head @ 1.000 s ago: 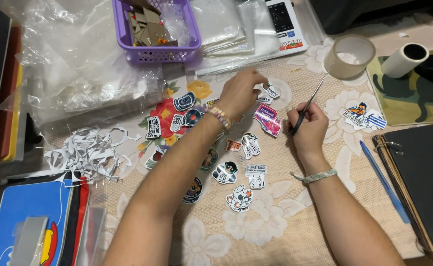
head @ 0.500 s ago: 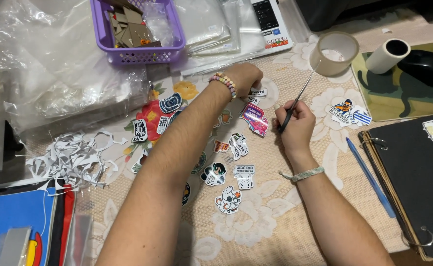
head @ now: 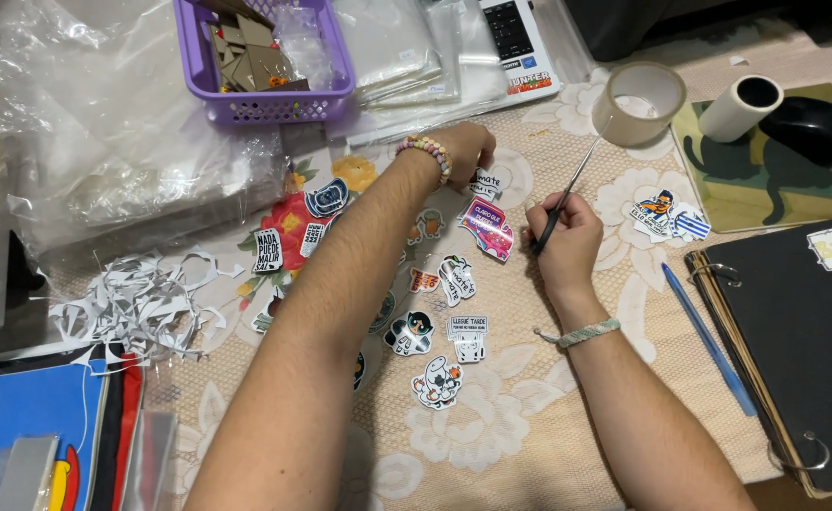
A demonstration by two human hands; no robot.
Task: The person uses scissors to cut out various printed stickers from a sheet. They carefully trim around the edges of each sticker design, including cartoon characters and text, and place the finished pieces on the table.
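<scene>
My left hand [head: 461, 147] reaches across the table with its fingers curled down onto a small dark sticker [head: 485, 183] near the far side. My right hand [head: 564, 238] grips thin metal tweezers [head: 567, 193], whose tip points up toward the tape roll. A pink sticker [head: 488, 228] lies between the two hands. Several cut-out stickers [head: 440, 326] are scattered on the floral tablecloth [head: 511, 416] under and beside my left forearm.
A purple basket [head: 263, 59] with cardboard bits and clear plastic bags [head: 104, 132] stand at the back. A clear tape roll [head: 637, 102], white tube [head: 740, 107] and black mouse [head: 814, 129] sit back right. A black ring binder [head: 795, 350] and blue pen [head: 709, 338] lie right; paper scraps [head: 137, 303] left.
My left hand has slid farther away and to the right, onto the small dark sticker. My right hand with the tweezers has stayed nearly in place.
</scene>
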